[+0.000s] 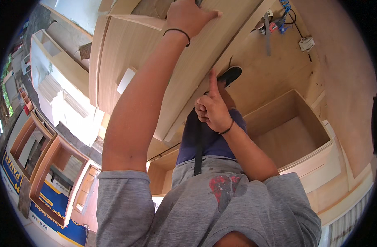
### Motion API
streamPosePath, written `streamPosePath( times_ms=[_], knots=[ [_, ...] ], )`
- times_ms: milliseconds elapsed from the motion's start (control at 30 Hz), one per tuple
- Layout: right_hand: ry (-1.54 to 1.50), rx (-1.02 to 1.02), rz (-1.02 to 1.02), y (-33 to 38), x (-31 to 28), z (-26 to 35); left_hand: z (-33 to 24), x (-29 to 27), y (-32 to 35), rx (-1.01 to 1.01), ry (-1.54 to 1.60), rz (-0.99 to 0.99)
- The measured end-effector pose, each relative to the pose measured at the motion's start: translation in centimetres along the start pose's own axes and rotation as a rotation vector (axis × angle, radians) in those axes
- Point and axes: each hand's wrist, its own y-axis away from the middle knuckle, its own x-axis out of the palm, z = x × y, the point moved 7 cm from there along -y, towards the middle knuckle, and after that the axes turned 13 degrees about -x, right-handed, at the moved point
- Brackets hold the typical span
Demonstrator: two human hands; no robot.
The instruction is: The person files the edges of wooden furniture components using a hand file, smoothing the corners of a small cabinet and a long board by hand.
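Note:
My left hand [189,17] reaches to the top edge of the view, over a long wood-grain cabinet panel [135,53]. Its thumb sticks out to the right. The fingers are mostly cut off, closed around a dark thing of which only a sliver shows. In front of my body, my right hand [213,110] has its index finger stretched up, close to the panel's near edge; its other fingers are curled in, with nothing visible in them. A black strap [198,152] hangs down over my dark shorts [186,142].
An open wooden drawer box [293,127] lies at right. Beyond it are a red and black power tool [275,26], a blue coiled hose [285,5] and a white block [307,43]. Wooden frames [53,181] stand at lower left. My shoe [231,75] is beside the panel.

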Motion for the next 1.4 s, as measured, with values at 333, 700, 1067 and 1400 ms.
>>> streamPosePath(
  times_ms=[333,700,1067,1400],
  knots=[
    [0.020,0.030,-0.067,2.2,0.8,-5.9,-0.2,0.0,0.2,0.107,0.077,0.040],
    [0.086,0.103,-0.060,5.6,2.5,-13.0,-0.5,-0.2,0.0,0.093,0.048,0.055],
    [0.099,-0.051,-0.060,3.6,0.5,-6.8,0.0,0.5,-0.2,0.123,0.037,0.003],
    [0.212,0.070,-0.008,7.2,3.2,-16.9,-0.4,0.8,-1.9,0.145,-0.073,-0.036]
  ],
)
